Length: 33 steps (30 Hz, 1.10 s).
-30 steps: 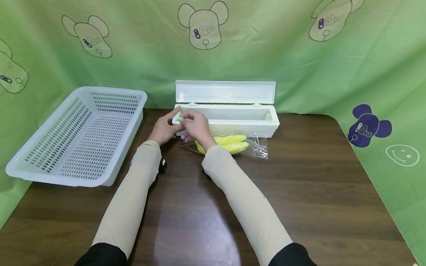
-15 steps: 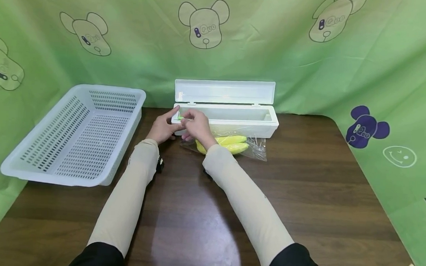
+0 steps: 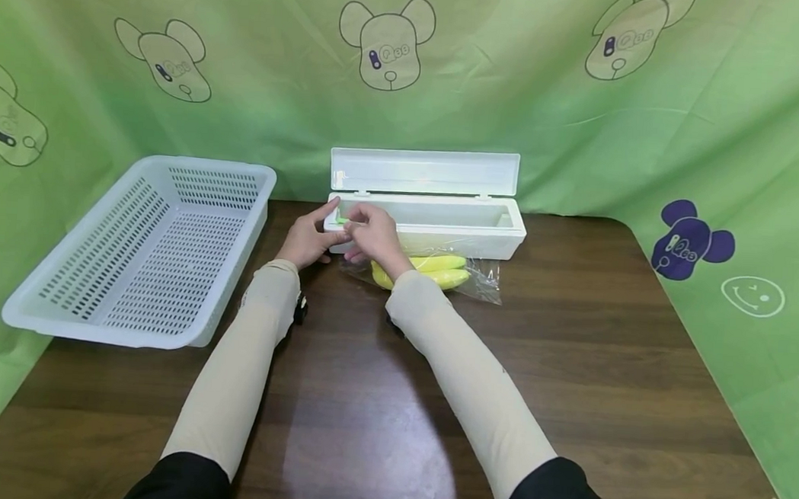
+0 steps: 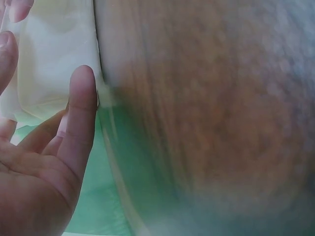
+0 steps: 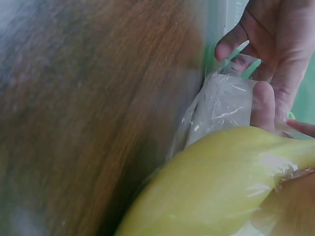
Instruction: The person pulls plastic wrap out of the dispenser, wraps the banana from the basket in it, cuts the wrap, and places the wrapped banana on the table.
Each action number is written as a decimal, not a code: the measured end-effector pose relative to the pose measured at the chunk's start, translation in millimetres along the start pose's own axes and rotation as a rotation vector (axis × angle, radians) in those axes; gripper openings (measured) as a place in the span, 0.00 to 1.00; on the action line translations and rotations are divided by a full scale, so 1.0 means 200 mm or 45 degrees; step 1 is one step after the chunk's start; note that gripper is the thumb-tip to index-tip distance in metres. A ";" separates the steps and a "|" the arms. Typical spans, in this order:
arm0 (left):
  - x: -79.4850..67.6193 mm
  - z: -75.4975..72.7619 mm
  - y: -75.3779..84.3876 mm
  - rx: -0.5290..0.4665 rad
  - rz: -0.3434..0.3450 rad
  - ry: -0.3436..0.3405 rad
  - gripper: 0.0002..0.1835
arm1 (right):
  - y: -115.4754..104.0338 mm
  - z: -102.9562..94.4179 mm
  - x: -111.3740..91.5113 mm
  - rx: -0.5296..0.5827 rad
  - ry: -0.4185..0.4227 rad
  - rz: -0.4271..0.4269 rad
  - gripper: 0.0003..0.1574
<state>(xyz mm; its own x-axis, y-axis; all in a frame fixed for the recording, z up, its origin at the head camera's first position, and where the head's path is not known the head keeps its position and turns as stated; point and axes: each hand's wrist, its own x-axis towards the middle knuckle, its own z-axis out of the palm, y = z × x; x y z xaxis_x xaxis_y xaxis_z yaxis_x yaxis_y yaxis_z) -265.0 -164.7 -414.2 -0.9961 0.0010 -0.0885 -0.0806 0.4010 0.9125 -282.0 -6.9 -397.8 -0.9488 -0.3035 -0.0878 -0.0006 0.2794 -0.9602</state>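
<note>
A long white cling film dispenser (image 3: 465, 238) stands at the back of the table with its hinged lid (image 3: 425, 172) raised. My left hand (image 3: 305, 240) grips its left end, thumb at the front and index finger up by the corner; the left wrist view shows this hand (image 4: 47, 169) against the white end. With its fingertips my right hand (image 3: 376, 237) pinches a small green slide cutter (image 3: 342, 221) at the front left edge, partly hidden by the fingers. Yellow bananas (image 3: 449, 277) under clear film (image 3: 485, 279) lie along the dispenser's front, partly behind my right wrist.
To the left stands a large, pale, slotted plastic basket (image 3: 144, 264). The brown wooden table (image 3: 592, 353) reaches forward and right of the hands. A green printed cloth (image 3: 491, 95) hangs close behind the dispenser and along both sides.
My right hand and the green slide cutter have shifted slightly to the right along the dispenser's edge. The left hand keeps its place at the left end; the whole head view moves a little.
</note>
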 end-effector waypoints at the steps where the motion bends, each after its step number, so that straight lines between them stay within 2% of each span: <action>1: 0.00 0.00 0.00 0.009 0.000 0.001 0.42 | 0.00 0.00 0.00 0.001 0.003 -0.002 0.07; 22: 0.00 0.01 0.00 0.054 0.004 0.020 0.42 | 0.01 -0.06 -0.01 0.002 0.001 -0.012 0.08; 33: 0.00 0.01 0.00 0.040 0.005 0.020 0.42 | 0.02 -0.10 -0.03 -0.051 0.010 -0.024 0.09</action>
<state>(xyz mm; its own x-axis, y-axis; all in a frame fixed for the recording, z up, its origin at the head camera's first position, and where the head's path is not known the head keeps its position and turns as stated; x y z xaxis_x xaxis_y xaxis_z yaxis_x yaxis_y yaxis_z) -265.5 -163.5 -415.4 -0.9968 -0.0119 -0.0785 -0.0760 0.4295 0.8999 -282.6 13.2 -395.3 -0.9509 -0.3020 -0.0679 -0.0307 0.3101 -0.9502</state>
